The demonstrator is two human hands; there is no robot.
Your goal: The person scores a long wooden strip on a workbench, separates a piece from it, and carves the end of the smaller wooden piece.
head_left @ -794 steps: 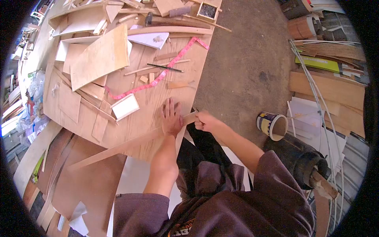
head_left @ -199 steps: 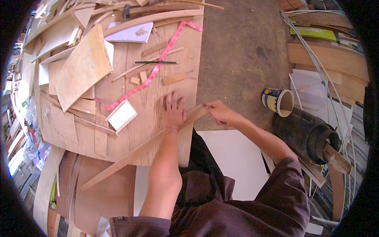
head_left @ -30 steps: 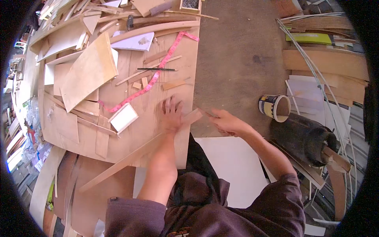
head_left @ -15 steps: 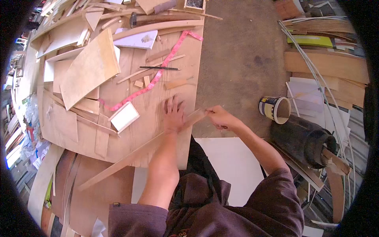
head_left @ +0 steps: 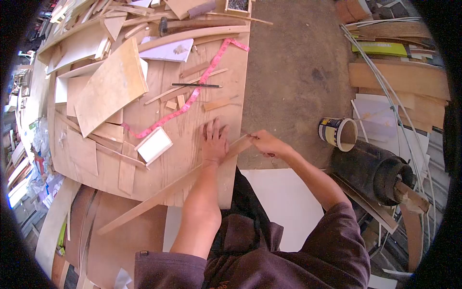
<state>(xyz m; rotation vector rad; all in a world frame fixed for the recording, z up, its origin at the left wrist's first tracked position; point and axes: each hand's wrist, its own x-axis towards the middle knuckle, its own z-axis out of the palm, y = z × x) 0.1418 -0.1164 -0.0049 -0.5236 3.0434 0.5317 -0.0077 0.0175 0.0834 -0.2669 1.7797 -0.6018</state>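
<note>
My left hand [head_left: 214, 140] lies with its fingers spread at the table's right edge, its heel against a long narrow wood strip [head_left: 159, 196]. The strip runs slantwise under my left forearm, one end beyond the table's front edge and the other near my right hand. Just off the table edge, my right hand [head_left: 269, 144] is closed at that upper end. What its fingers grip is too small to make out; a thin dark tip shows beside them. Above my left hand lie a wooden-handled tool [head_left: 219, 103], a black pencil [head_left: 196, 85] and a pink tape measure [head_left: 182, 109].
Wood offcuts and a large plywood piece [head_left: 113, 86] cover the left of the table [head_left: 192, 185]. A small white-faced block [head_left: 155, 145] and a hammer [head_left: 192, 24] lie there too. To the right, a bucket [head_left: 332, 133] stands near a black cylinder [head_left: 373, 168] and stacked boards.
The view has shifted slightly. Both hands keep nearly the same places at the wood strip.
</note>
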